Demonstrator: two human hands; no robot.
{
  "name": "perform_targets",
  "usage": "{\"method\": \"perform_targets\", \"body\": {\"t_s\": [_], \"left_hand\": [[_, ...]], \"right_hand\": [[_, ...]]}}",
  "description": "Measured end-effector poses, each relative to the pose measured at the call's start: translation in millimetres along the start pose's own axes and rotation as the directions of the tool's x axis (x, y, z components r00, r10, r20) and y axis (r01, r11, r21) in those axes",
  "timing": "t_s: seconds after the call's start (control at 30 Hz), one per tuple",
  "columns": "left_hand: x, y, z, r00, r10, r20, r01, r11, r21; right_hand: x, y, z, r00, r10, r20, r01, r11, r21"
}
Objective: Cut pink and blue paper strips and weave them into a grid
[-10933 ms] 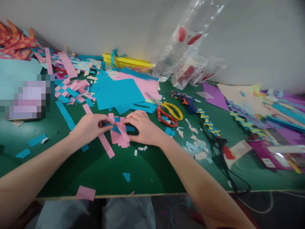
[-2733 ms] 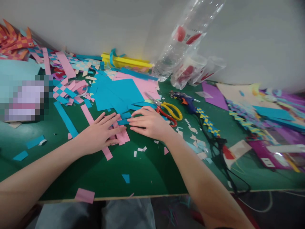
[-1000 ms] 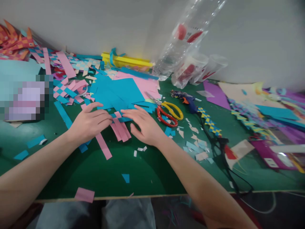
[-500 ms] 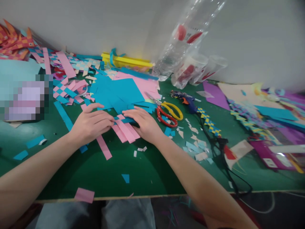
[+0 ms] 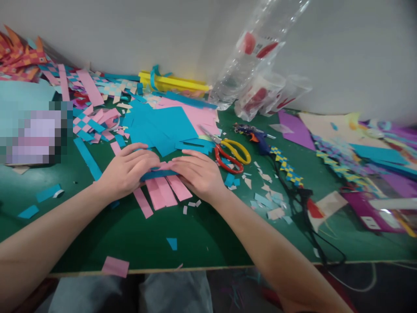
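Note:
My left hand (image 5: 132, 169) and my right hand (image 5: 202, 174) meet over a small bundle of paper strips near the table's middle. Several pink paper strips (image 5: 162, 193) fan out toward me, and a blue paper strip (image 5: 159, 174) crosses over them. Fingers of both hands are closed on the upper ends of the strips, where a bit of pink shows between them. How the strips interlace there is hidden. Another pink strip (image 5: 143, 203) lies flat beside the bundle, partly under my left hand.
Blue sheets (image 5: 172, 126) lie beyond my hands. Scissors (image 5: 232, 152) with red and yellow handles rest at the right, near a glue gun (image 5: 256, 137) and its black cord (image 5: 308, 221). Plastic cups (image 5: 260, 93) stand by the wall. Paper scraps (image 5: 269, 200) are scattered about.
The pink strips have shifted toward me and spread wider. The blue strip now lies lower across them, and both hands have drawn in around its top edge.

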State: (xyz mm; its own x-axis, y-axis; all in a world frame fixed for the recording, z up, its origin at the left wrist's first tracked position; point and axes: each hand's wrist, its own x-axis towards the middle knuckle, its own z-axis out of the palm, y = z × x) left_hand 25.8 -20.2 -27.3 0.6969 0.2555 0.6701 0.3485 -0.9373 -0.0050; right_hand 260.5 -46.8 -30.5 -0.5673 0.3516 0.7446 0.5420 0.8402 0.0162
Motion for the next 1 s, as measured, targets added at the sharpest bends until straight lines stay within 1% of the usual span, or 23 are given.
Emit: {"method": "perform_targets", "body": {"t_s": [0.07, 0.17, 0.27, 0.4, 0.6, 0.73, 0.9, 1.0], "left_hand": [[1, 1, -0.1, 1.000, -0.006, 0.002, 0.006, 1.000, 0.010], [2, 2, -1.6, 0.999, -0.017, 0.052, 0.016, 1.000, 0.014], [3, 4, -4.3, 0.998, -0.018, 0.067, 0.020, 0.999, -0.025], [1, 6, -8.0, 0.998, -0.006, 0.061, 0.010, 0.998, -0.068], [1, 5, -9.0, 0.999, -0.035, 0.027, 0.038, 0.995, -0.094], [2, 3, -8.1, 0.998, -0.063, 0.001, 0.063, 0.983, -0.174], [1, 2, -7.6, 0.994, -0.105, -0.015, 0.100, 0.974, -0.205], [-1, 2, -6.7, 0.993, -0.115, -0.027, 0.106, 0.970, -0.218]], "right_hand": [[1, -1, -1, 1.000, -0.024, 0.009, 0.025, 1.000, -0.015], [1, -2, -2, 0.998, -0.057, 0.004, 0.057, 0.998, -0.013], [0, -4, -4, 0.997, -0.073, 0.016, 0.073, 0.997, 0.008], [0, -6, -5, 0.996, -0.083, 0.024, 0.082, 0.996, 0.018], [1, -8, -10, 0.998, -0.046, 0.033, 0.045, 0.998, 0.040], [2, -6, -12, 0.999, -0.050, 0.020, 0.050, 0.999, 0.003], [3, -3, -13, 0.997, -0.077, -0.007, 0.076, 0.997, -0.030], [2, 0, -14, 0.997, -0.072, 0.022, 0.073, 0.996, -0.043]]}}
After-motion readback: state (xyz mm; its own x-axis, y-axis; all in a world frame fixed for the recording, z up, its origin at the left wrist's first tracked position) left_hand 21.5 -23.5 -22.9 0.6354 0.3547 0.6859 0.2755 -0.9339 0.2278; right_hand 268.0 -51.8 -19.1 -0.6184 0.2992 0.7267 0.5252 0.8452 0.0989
